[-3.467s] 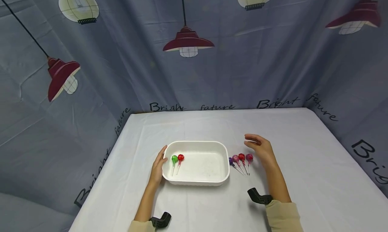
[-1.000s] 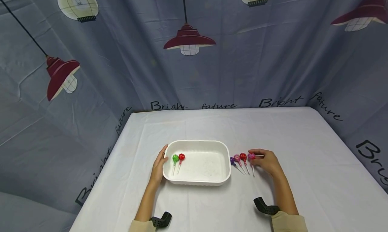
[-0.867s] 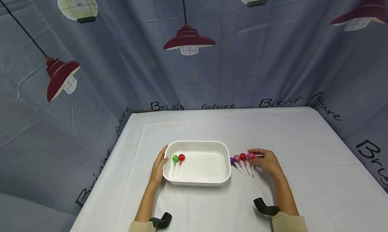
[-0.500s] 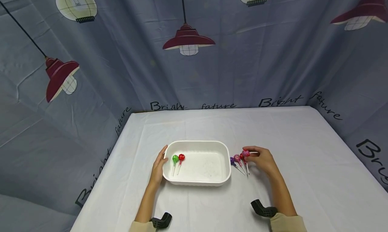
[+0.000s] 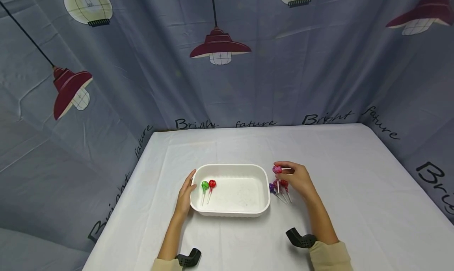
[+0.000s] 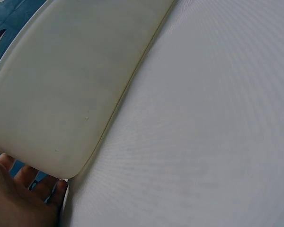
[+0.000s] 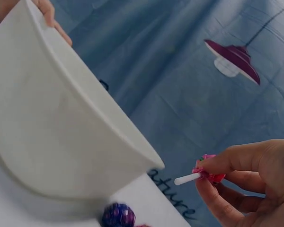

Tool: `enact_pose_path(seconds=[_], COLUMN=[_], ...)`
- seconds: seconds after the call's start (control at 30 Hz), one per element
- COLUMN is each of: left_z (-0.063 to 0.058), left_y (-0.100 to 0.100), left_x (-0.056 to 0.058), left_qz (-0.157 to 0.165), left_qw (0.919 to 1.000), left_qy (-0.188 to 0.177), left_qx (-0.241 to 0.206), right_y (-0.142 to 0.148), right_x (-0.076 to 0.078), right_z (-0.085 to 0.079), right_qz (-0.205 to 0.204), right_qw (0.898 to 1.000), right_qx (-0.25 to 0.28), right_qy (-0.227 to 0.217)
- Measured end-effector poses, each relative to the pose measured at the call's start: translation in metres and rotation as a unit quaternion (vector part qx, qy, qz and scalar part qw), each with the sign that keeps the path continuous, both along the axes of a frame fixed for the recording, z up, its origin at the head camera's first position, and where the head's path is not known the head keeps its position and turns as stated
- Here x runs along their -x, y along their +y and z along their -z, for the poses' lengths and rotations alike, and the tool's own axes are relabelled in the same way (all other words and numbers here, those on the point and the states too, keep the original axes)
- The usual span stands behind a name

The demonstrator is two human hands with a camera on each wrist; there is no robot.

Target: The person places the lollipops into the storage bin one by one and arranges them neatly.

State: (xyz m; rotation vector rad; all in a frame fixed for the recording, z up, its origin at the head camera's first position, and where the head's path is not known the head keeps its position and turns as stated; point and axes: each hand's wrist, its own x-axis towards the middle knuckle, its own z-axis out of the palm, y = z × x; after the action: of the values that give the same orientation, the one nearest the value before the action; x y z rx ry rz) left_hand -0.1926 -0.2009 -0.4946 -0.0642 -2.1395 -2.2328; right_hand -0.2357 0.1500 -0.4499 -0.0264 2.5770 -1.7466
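My left hand (image 5: 183, 194) holds the left end of a white plastic tray (image 5: 230, 214), thumb at the rim and fingers along the outer wall. In the left wrist view its fingers (image 6: 26, 176) lie against the end wall. A green lollipop (image 5: 205, 185) and a red lollipop (image 5: 212, 183) lie inside the tray, at its left. My right hand (image 5: 298, 178) pinches a pink lollipop (image 5: 277, 169) above the table, right of the tray; its white stick points down. Beneath it lie a purple lollipop (image 5: 272, 188), a partly hidden pink one and a red lollipop (image 5: 285, 183).
A white cloth covers the table (image 5: 227, 147). Grey-blue curtains (image 5: 152, 66) printed with lamps hang behind and at the sides. Black curved devices (image 5: 300, 238) sit on both wrists.
My right hand came down to the rightmost pink lollipop, pinched it, lifted it and carried it left, over the others. The left hand and tray stay in place.
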Motion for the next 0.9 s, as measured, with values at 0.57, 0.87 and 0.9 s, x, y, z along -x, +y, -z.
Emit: enact_pose_path(seconds=[0.57, 0.87, 0.9], left_z=[0.027, 0.026, 0.026], left_y=[-0.006, -0.006, -0.006], left_x=[0.011, 0.010, 0.010], left_qz=[-0.008, -0.012, -0.013], left_qw=[0.9994, 0.9997, 0.9997], left_qy=[0.033, 0.018, 0.019], left_qx=[0.007, 0.006, 0.005], right_y=[-0.064, -0.102, -0.106], right_x=[0.016, 0.017, 0.017], right_z=[-0.018, -0.013, -0.012], right_qz=[-0.024, -0.047, -0.050], right_qw=[0.999, 0.997, 0.997], right_qx=[0.036, 0.059, 0.058], right_qy=[-0.019, -0.029, -0.029])
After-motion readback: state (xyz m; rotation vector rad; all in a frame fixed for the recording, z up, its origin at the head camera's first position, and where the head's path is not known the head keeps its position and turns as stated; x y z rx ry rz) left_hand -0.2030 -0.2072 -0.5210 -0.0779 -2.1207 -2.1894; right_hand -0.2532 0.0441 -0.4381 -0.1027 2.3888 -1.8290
